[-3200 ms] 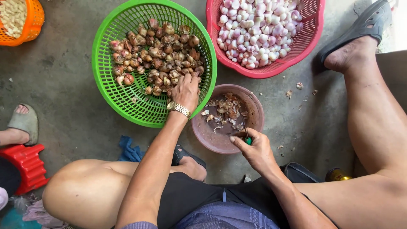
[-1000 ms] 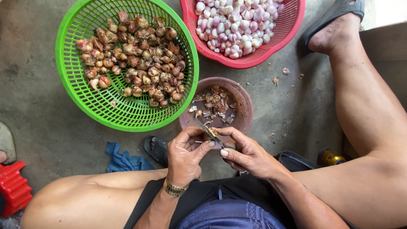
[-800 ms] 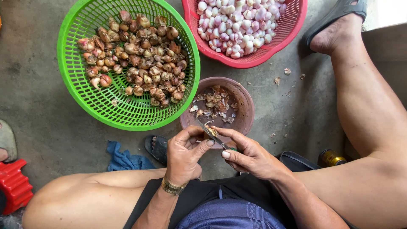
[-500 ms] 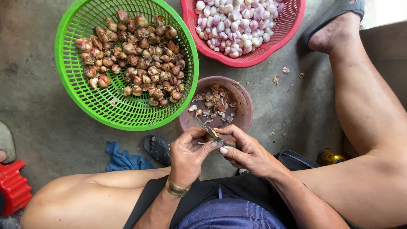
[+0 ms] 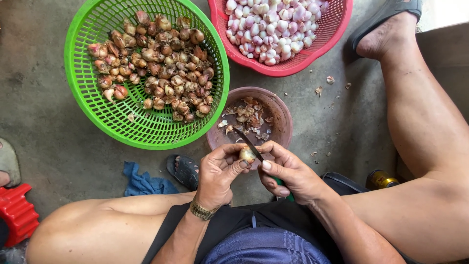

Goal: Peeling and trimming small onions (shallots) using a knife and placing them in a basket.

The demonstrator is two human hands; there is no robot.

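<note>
The left hand pinches 1 small shallot between thumb and fingertips, just above the brown bowl of peelings; the right hand is closed around a knife, its blade touching the shallot

A blue rag lies on the concrete floor beside a red plastic stool; a yellow can stands at right.
</note>
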